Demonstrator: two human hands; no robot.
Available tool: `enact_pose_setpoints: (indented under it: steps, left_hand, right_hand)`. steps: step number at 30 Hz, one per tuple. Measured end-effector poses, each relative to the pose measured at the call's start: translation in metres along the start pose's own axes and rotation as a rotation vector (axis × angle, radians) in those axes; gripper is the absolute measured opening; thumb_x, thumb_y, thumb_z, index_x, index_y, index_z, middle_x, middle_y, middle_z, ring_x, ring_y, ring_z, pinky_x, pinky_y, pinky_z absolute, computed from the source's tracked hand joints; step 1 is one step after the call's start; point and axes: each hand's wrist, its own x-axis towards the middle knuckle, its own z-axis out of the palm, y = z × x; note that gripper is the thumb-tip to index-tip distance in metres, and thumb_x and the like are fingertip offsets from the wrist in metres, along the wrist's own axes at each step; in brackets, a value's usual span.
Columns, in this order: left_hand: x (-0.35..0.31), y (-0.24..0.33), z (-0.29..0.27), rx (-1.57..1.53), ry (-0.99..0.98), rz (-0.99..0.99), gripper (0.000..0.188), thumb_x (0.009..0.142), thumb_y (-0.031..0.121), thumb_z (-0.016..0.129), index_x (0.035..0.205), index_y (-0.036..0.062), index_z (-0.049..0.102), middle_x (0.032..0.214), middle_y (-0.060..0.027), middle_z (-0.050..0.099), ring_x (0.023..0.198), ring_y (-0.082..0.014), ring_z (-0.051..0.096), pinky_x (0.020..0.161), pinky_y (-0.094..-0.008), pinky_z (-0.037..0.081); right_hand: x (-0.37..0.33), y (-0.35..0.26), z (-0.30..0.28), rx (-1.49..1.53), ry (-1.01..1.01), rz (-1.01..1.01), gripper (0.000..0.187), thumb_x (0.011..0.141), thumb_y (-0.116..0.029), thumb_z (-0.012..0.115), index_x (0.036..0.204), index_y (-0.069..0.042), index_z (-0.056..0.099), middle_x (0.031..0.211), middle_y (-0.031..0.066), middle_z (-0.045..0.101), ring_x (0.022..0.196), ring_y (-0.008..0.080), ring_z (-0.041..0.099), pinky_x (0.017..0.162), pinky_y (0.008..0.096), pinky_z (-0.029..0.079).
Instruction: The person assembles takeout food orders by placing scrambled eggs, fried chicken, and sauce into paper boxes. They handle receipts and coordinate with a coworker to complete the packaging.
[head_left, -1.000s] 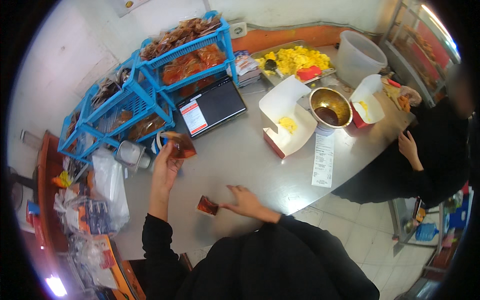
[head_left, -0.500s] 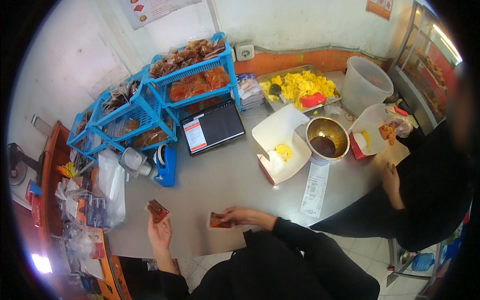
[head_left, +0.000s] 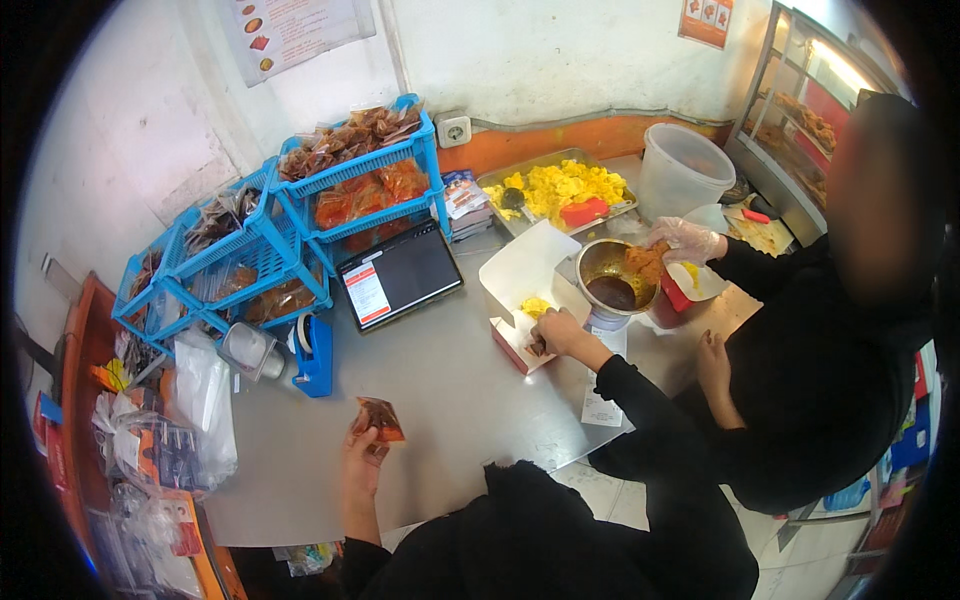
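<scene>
Over the near left of the steel counter [head_left: 290,450], my left hand [head_left: 362,462] pinches a small clear sauce packet [head_left: 382,419] with reddish-brown contents. My right hand [head_left: 562,332] reaches into the near side of an open white-and-red food box [head_left: 530,262]. Its fingers are closed on another sauce packet [head_left: 537,346], mostly hidden by the hand and the box. Inside the box, yellow scrambled egg [head_left: 535,307] lies beside something white.
A co-worker's gloved hand [head_left: 685,240] holds fried chicken [head_left: 648,262] above a metal bowl [head_left: 600,250] of dark sauce. Another food box [head_left: 675,292] stands beside it. Behind are an egg tray [head_left: 625,208] and plastic tub [head_left: 685,180]. A tablet [head_left: 415,275], tape dispenser [head_left: 315,360] and blue racks [head_left: 290,245] stand left.
My right hand has moved right and away from me into the box with its packet. The left hand has shifted right with its own. The co-worker's gloved hand now holds chicken over the bowl.
</scene>
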Motion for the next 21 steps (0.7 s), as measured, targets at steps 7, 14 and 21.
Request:
enact_pose_setpoints:
  steps: [7,14,21]
  left_hand:
    - [0.006,-0.02,0.027,0.208,-0.078,-0.196,0.04,0.077,0.016,0.06,0.113,0.0093,0.047,0.1,-0.0018,0.054,0.088,-0.013,0.054,0.072,-0.0279,0.046]
    - [0.021,-0.036,0.046,0.272,-0.22,-0.244,0.042,0.077,0.016,0.06,0.115,0.0073,0.045,0.102,-0.0024,0.055,0.088,-0.0127,0.055,0.073,-0.028,0.046]
    - [0.03,-0.052,0.058,0.251,-0.263,-0.303,0.038,0.079,0.018,0.059,0.113,0.0087,0.046,0.099,-0.0025,0.057,0.083,-0.0133,0.057,0.073,-0.0294,0.047]
  right_hand:
    - [-0.007,0.015,0.0,0.205,-0.189,-0.003,0.02,0.061,-0.021,0.066,0.082,-0.017,0.065,0.089,0.0058,0.061,0.082,0.0242,0.058,0.07,0.036,0.044]
    - [-0.008,0.026,-0.001,0.131,0.11,0.459,0.02,0.071,-0.015,0.048,0.081,-0.01,0.065,0.082,0.0114,0.064,0.077,0.0282,0.062,0.062,0.0381,0.049]
    - [-0.032,0.021,0.001,0.266,0.029,0.513,0.036,0.074,-0.021,0.047,0.108,-0.015,0.055,0.092,0.0144,0.061,0.086,0.0304,0.059,0.072,0.0414,0.047]
